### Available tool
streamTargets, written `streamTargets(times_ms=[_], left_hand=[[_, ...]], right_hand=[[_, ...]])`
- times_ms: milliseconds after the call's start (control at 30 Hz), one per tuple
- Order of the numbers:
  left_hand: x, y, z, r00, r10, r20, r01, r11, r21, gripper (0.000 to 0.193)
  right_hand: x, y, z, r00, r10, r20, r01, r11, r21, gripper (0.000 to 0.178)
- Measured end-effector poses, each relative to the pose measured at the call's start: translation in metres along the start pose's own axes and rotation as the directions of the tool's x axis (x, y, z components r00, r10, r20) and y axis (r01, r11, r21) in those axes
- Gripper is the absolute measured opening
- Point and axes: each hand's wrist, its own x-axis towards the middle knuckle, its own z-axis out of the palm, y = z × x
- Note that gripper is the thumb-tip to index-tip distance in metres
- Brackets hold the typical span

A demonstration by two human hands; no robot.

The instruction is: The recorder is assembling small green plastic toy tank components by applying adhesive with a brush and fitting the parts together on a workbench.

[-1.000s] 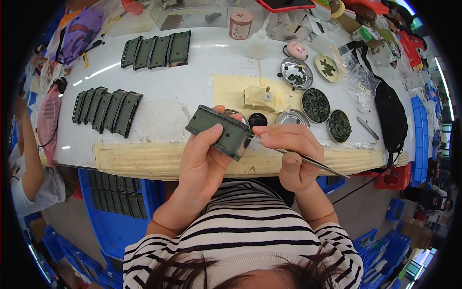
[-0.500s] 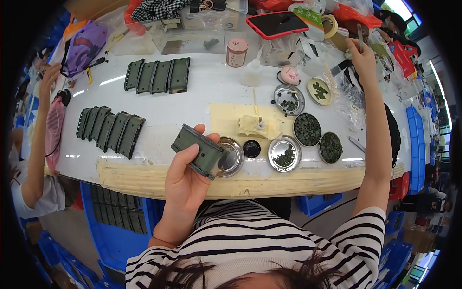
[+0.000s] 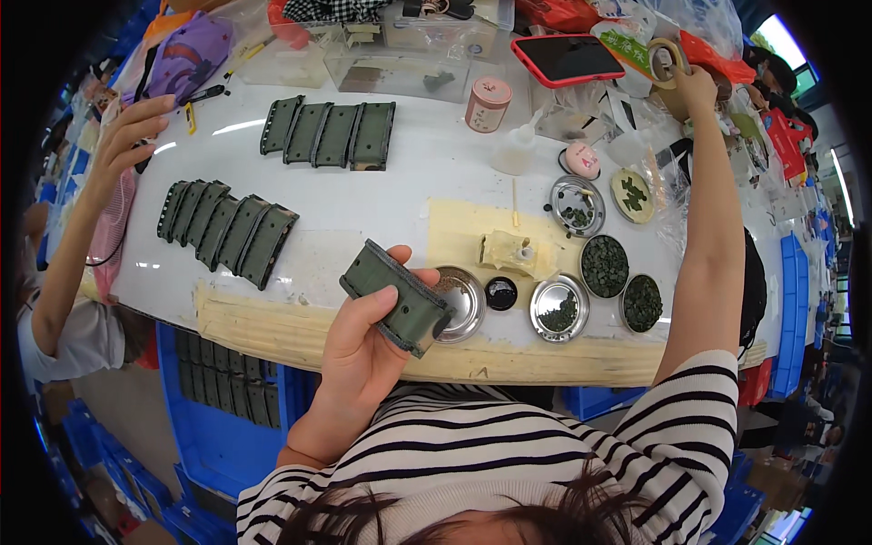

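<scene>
My left hand grips a curved dark-green piece with raised, beaded-looking long edges and small holes, above the near edge of the table. At the far right my right arm is stretched out. My right hand has its fingers closed at the rim of a beige roll of tape. Below the green piece is a steel dish with brown grains, beside a small black pot. Further right are a steel dish with green bits and two round tins of green chips.
Two rows of similar green pieces lie at left. A taped block sits mid-table. Behind are a pink canister, squeeze bottle and red-cased phone. A co-worker's hand is at left. A blue crate stands below.
My right hand has moved away from me and left to the tape roll; the thin metal tool it held no longer shows. The co-worker's hand has reached further over the table. The view has shifted.
</scene>
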Motion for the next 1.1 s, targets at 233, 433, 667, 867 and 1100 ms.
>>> streamTargets(times_ms=[233, 433, 667, 867, 1100], left_hand=[[-0.004, 0.001, -0.008, 0.999, -0.020, 0.041, 0.021, 0.999, -0.031, 0.043], [-0.019, -0.004, -0.009, 0.997, -0.054, 0.064, 0.060, 0.994, -0.090, 0.041], [-0.043, 0.002, -0.016, 1.000, -0.002, 0.006, 0.003, 0.986, -0.166, 0.041], [-0.049, 0.011, -0.020, 0.999, 0.034, -0.035, -0.040, 0.982, -0.185, 0.041], [-0.041, 0.017, -0.024, 0.997, -0.002, 0.082, 0.015, 0.986, -0.165, 0.038]], right_hand=[[-0.026, -0.099, -0.150, 0.879, -0.323, -0.351, 0.402, 0.898, 0.179, 0.039], [-0.141, -0.306, -0.222, 0.748, -0.620, -0.236, 0.627, 0.543, 0.559, 0.022], [-0.219, -0.438, -0.172, 0.501, -0.770, -0.396, 0.771, 0.189, 0.608, 0.017], [-0.262, -0.489, -0.156, 0.431, -0.846, -0.315, 0.819, 0.220, 0.530, 0.023], [-0.269, -0.494, -0.150, 0.424, -0.794, -0.437, 0.798, 0.099, 0.595, 0.021]])
